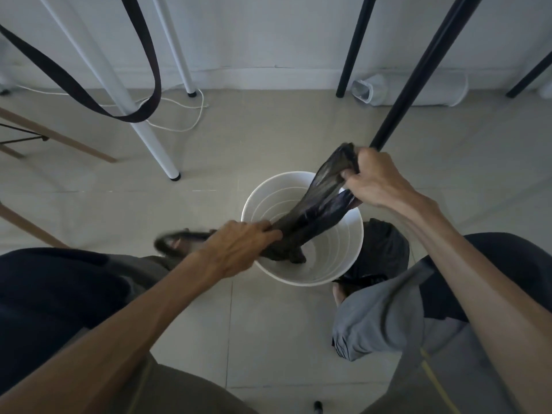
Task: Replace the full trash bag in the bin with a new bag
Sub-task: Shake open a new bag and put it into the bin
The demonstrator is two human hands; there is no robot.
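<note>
Hands: left hand and right hand each clench one end of the new bag, stretched between them.
Bag: centre frame, over the bin, lower end dipping inside, still bunched.
Done: bin emptied; a dark full bag apparently sits just right of it.
Left: open the mouth, fold over rim.

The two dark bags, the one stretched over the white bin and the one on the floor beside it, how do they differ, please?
The new bag is limp and empty, pulled taut between the left hand and right hand, its lower end hanging inside the bin. The full bag bulges, sits on the floor against the bin's right side, and nobody holds it. Both are thin dark plastic.
</note>
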